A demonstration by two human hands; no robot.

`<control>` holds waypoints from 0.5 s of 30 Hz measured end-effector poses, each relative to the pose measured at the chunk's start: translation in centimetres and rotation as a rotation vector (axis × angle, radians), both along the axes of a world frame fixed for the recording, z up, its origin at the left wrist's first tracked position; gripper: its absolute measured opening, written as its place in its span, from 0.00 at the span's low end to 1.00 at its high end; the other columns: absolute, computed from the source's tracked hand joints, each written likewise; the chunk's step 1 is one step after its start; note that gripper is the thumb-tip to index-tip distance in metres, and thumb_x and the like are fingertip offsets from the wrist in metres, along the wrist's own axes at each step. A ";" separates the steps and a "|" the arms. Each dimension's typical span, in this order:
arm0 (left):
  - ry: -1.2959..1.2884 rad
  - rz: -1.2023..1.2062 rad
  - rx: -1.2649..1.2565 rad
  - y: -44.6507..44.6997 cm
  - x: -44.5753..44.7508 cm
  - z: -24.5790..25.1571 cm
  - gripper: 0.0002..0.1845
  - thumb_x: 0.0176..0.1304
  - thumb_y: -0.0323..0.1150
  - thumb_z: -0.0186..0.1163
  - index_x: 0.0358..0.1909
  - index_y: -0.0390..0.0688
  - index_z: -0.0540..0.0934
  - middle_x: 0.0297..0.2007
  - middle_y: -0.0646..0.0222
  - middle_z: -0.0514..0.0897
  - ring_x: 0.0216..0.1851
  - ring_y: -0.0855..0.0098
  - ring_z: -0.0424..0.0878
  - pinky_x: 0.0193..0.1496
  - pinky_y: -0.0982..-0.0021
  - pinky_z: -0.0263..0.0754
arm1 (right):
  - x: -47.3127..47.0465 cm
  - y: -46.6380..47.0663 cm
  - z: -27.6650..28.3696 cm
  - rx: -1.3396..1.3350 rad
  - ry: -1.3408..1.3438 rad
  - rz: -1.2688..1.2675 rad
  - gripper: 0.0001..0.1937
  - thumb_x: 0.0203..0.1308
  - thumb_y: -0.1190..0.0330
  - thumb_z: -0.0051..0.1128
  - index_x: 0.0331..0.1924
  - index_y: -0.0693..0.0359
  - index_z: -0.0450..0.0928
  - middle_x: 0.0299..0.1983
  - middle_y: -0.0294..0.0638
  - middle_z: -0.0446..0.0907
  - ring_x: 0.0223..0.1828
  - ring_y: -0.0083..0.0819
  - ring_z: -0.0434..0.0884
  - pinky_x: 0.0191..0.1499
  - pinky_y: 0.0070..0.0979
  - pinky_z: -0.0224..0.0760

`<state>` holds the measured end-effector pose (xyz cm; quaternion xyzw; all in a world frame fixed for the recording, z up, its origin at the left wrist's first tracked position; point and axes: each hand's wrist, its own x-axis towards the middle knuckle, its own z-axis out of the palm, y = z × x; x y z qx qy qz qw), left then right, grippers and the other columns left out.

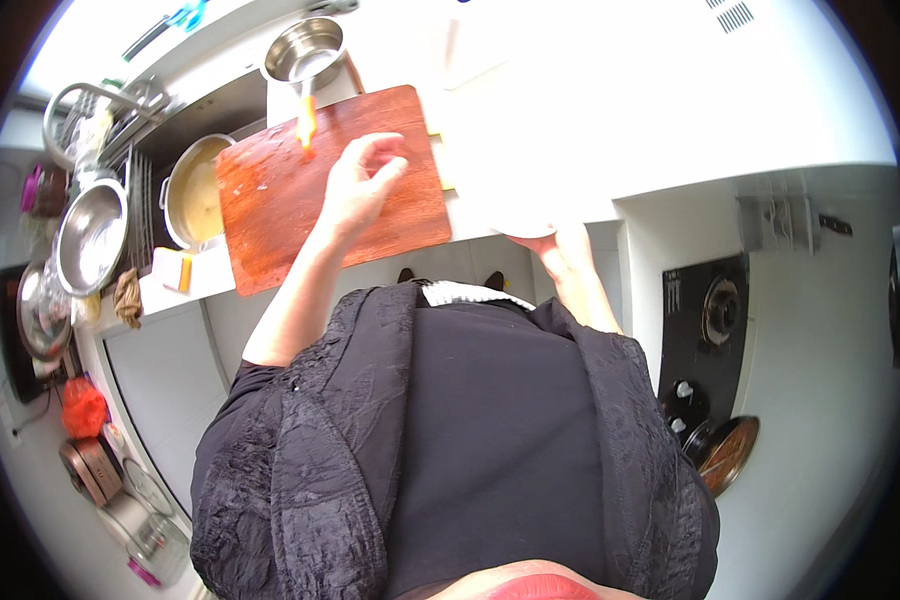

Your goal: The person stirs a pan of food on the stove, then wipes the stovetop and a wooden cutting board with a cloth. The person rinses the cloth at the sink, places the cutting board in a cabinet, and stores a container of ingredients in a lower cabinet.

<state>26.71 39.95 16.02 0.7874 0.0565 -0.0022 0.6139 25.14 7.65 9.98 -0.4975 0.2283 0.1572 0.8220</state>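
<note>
My left hand is over the reddish-brown wooden cutting board, its fingers loosely curled and the thumb apart, with nothing visible in it. An orange handle lies over the board's far part; whether it belongs to the steel pan behind cannot be told. To the right of the board, at the counter's front edge, my right hand grips the rim of a white dish. Glare hides most of that dish and any contents. Small wet bits dot the board's left side.
Left of the board, a large pot with yellowish liquid sits in the sink area. Nearby are a steel bowl, a sponge, a brown cloth and a faucet. A black stove is at right, beside a brown pan.
</note>
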 end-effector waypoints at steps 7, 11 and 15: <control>0.112 -0.094 0.103 3.1 -4.9 -1.1 0.19 0.65 0.39 0.65 0.54 0.41 0.81 0.50 0.61 0.83 0.49 0.68 0.84 0.56 0.64 0.79 | -2.3 1.6 2.4 -0.093 0.047 0.091 0.25 0.64 0.67 0.53 0.62 0.73 0.69 0.56 0.55 0.79 0.51 0.52 0.83 0.52 0.59 0.79; 0.141 -0.014 0.019 6.4 -7.3 -1.6 0.18 0.66 0.38 0.65 0.54 0.39 0.81 0.48 0.60 0.83 0.48 0.67 0.84 0.55 0.64 0.80 | -3.0 2.3 2.6 -0.078 0.051 0.110 0.28 0.55 0.75 0.48 0.63 0.75 0.66 0.58 0.58 0.76 0.56 0.55 0.81 0.52 0.57 0.83; 0.102 0.095 0.070 10.6 -10.1 -2.0 0.18 0.66 0.37 0.65 0.54 0.39 0.81 0.47 0.61 0.84 0.46 0.69 0.84 0.53 0.66 0.81 | -2.7 4.0 2.1 -0.022 0.076 0.031 0.34 0.48 0.79 0.45 0.66 0.75 0.62 0.60 0.60 0.74 0.58 0.60 0.79 0.55 0.59 0.83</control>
